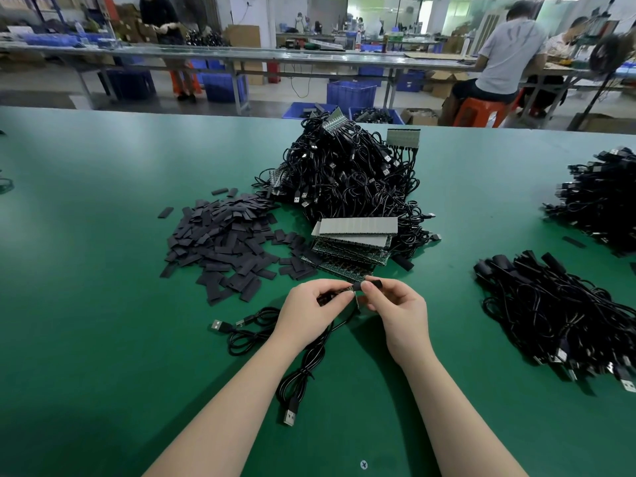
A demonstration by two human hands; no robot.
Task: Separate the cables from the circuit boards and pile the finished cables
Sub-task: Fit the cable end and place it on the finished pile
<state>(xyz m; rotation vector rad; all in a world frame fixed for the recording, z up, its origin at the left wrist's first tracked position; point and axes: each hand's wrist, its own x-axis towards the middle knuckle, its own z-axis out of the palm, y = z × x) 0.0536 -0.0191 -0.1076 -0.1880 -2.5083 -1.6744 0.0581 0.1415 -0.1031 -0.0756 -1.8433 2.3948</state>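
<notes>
Cables [347, 177] heaped in a big black tangle sit on the green table [103, 235], with circuit boards [403, 136] sticking out of the heap's far side. Just in front of this heap, touching its near edge, lies a stack of boards [351, 242] topped by a grey panel. Left of the heap spreads a loose scatter of flat black sleeves [223, 242]. Well to the right of the heap lies a bundle of finished cables [550, 318], and beyond that bundle a second dark pile [602, 204] sits at the table's right edge.

Nearer than the heap, both hands meet over the table. The left hand [316, 311] pinches a small board piece [339, 294] between thumb and fingers. The right hand [399, 315] pinches a short black sleeve [373, 283] at that piece's right end; whether the sleeve is over the board or only touching it cannot be told. A black cable [303, 370] hangs from the held piece, running between the forearms and ending in a USB plug [290, 415] on the table. Another cable [241, 330] lies coiled just left of the left wrist.
</notes>
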